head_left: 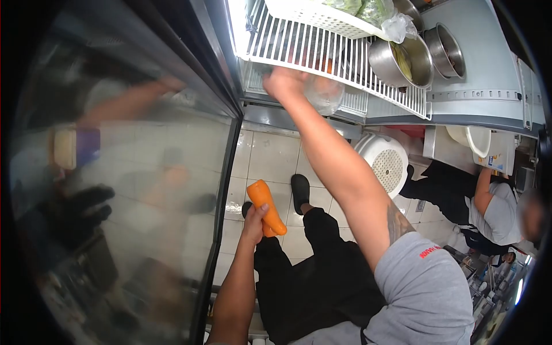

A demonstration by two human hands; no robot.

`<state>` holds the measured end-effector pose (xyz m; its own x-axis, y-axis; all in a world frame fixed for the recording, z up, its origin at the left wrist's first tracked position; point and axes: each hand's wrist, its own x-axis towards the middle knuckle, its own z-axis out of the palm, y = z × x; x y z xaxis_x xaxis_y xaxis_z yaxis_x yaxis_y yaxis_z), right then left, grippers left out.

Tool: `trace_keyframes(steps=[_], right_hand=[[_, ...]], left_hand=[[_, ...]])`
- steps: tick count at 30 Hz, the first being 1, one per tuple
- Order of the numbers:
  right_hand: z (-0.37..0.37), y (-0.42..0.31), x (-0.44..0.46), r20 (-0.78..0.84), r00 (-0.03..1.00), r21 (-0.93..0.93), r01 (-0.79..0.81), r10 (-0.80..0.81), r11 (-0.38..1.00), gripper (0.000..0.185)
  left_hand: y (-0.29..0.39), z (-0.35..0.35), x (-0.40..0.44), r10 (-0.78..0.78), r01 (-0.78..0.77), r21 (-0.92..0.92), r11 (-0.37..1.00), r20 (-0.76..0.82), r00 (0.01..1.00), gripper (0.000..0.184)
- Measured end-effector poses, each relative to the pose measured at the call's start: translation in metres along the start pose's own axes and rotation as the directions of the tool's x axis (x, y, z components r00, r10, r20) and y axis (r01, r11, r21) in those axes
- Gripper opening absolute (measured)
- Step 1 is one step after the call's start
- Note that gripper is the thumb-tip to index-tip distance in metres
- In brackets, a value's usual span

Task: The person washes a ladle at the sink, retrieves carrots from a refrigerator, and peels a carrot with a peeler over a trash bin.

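My left hand (253, 225) is closed around orange carrots (265, 208), held upright over the floor in front of my legs. One carrot lies along the palm, and the end of what looks like a second shows beneath it. Up in the fridge, my right hand (286, 83) reaches in below the white wire shelf (275, 41). Its fingers are blurred and partly behind the shelf edge, so their grip is unclear. Just beside that hand sits a clear plastic bag (325, 96) with orange contents.
The glass fridge door (172, 149) stands open on the left. On the shelf are a white basket (319, 18) of bagged greens and metal pots (384, 60). A white perforated tub (374, 150) stands by the fridge. A co-worker (494, 213) is at the right.
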<state>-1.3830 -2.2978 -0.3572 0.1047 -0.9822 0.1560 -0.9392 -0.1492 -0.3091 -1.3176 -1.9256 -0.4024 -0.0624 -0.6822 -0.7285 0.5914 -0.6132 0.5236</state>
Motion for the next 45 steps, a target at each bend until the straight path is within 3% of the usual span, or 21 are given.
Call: trace_keyframes(steps=[2,3,4,5,7,8,9,12,13,14,16,17,21,23,24,25,28,31,37,42,45], right_hand=[[0.005,0.006,-0.007,0.159,0.919,0.197,0.329,-0.361,0.924,0.051],[0.017,0.016,-0.001,0.143,0.914,0.312,0.323,-0.38,0.894,0.053],[0.022,0.03,0.001,0.042,0.963,0.427,0.222,-0.265,0.876,0.043],[0.026,0.036,-0.001,-0.292,0.953,0.387,0.193,-0.079,0.901,0.034],[0.004,0.058,-0.012,-0.271,0.889,0.554,-0.17,0.369,0.815,0.032],[0.01,0.078,-0.009,-0.21,0.851,0.583,-0.287,0.482,0.76,0.036],[0.029,0.104,-0.007,-0.403,0.857,0.318,-0.198,0.321,0.927,0.041],[0.013,0.115,0.013,-0.068,0.944,0.15,-0.311,0.323,0.939,0.04],[0.004,0.115,0.02,-0.035,0.979,0.018,-0.2,0.2,0.98,0.042],[0.017,0.124,0.031,-0.128,0.983,-0.109,-0.146,0.132,0.983,0.032],[0.014,0.138,0.048,0.138,0.986,-0.197,-0.063,0.092,0.978,0.033],[0.002,0.131,0.054,0.225,0.961,-0.245,-0.105,0.162,0.964,0.036],[-0.024,0.128,0.036,0.193,0.977,-0.162,-0.064,0.095,0.985,0.035],[-0.028,0.135,0.005,0.013,1.0,-0.024,-0.015,0.015,1.0,0.034],[-0.042,0.128,-0.012,0.214,0.909,0.397,-0.416,0.358,0.818,0.035],[-0.055,0.121,-0.026,0.52,0.686,0.615,-0.714,0.509,0.334,0.036],[-0.038,0.142,-0.064,0.658,0.659,0.739,-0.658,0.363,-0.145,0.031],[-0.027,0.147,-0.087,0.692,0.656,0.72,-0.654,0.301,-0.232,0.034],[-0.011,0.16,-0.104,0.701,0.678,0.71,-0.69,0.219,-0.139,0.032],[-0.02,0.161,-0.113,0.75,0.659,0.658,-0.73,0.064,-0.186,0.033],[-0.022,0.16,-0.098,0.811,0.577,0.584,-0.791,0.099,-0.179,0.041]], left_hand=[[0.004,0.002,-0.001,0.0,0.0,-0.003,1.0,0.0,1.0,0.054],[0.007,0.003,-0.003,0.0,0.0,-0.003,1.0,-0.001,1.0,0.054],[0.007,0.001,-0.003,-0.009,0.009,0.001,1.0,0.004,1.0,0.054],[0.006,-0.001,-0.003,-0.017,0.017,0.005,1.0,0.011,1.0,0.054],[0.008,-0.002,-0.003,-0.031,0.031,-0.014,0.999,0.026,0.999,0.052],[0.011,0.0,-0.005,-0.039,0.04,-0.036,0.999,0.032,0.999,0.051],[0.012,0.0,-0.008,-0.049,0.051,-0.056,0.997,0.038,0.998,0.049],[0.013,-0.002,-0.009,-0.049,0.05,-0.012,0.999,0.044,0.998,0.05],[0.012,-0.003,-0.009,-0.041,0.042,-0.007,0.999,0.05,0.998,0.051],[0.011,-0.005,-0.008,-0.034,0.034,-0.002,0.999,0.056,0.998,0.051],[0.01,-0.004,-0.009,-0.029,0.03,0.0,1.0,0.064,0.998,0.052],[0.011,-0.002,-0.007,-0.026,0.027,-0.004,1.0,0.066,0.997,0.053],[0.012,0.008,-0.003,0.02,-0.02,-0.019,1.0,0.022,1.0,0.056],[0.017,0.015,0.002,0.032,-0.031,-0.03,0.999,0.026,0.999,0.056],[0.019,0.017,0.004,0.034,-0.033,-0.032,0.999,0.027,0.999,0.056],[0.022,0.019,0.006,0.036,-0.035,-0.026,0.999,0.04,0.999,0.056],[0.031,0.022,0.016,0.05,-0.05,-0.002,0.999,0.072,0.996,0.056],[0.038,0.023,0.026,0.083,-0.085,0.018,0.996,0.096,0.992,0.058],[0.056,0.031,0.027,0.1,-0.094,-0.05,0.994,0.122,0.988,0.064],[0.06,0.033,0.028,0.097,-0.083,-0.104,0.991,0.144,0.985,0.069],[0.064,0.036,0.026,0.12,-0.105,-0.099,0.99,0.158,0.98,0.073]])
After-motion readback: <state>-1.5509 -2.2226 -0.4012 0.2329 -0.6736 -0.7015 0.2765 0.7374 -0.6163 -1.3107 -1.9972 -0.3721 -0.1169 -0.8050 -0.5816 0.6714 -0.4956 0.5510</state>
